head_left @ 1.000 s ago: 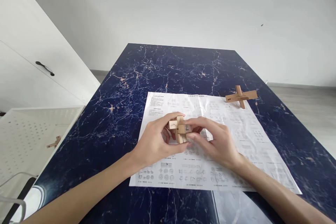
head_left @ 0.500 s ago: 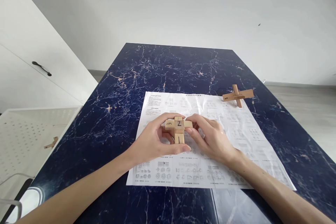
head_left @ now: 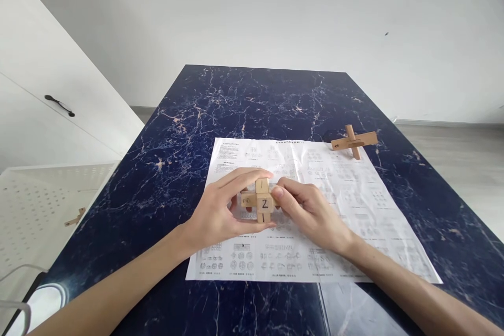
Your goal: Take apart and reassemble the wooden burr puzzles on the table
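Note:
A wooden burr puzzle (head_left: 264, 203) of interlocked pieces, marked 1, 2 and 3 in black, is held between both hands above the paper sheet. My left hand (head_left: 220, 205) grips it from the left, with fingers over the top end and the thumb under the lower end. The thumb and bent fingers of my right hand (head_left: 311, 210) pinch the arm at its right side, which they mostly hide. Beneath lies the printed sheet (head_left: 346, 252) with rows of small diagrams. Another wooden cross piece (head_left: 354, 140), marked 2, rests at the sheet's far right corner.
The sheet lies on a dark blue marbled table (head_left: 244, 94). At the left stand a white perforated surface (head_left: 31, 194) and a white cabinet with a black handle (head_left: 59, 105). A white wall rises behind the table.
The puzzle has tilted, so its top end marked 1 shows more. Both hands and the puzzle sit slightly further left in view; my right thumb has shifted up on the right arm.

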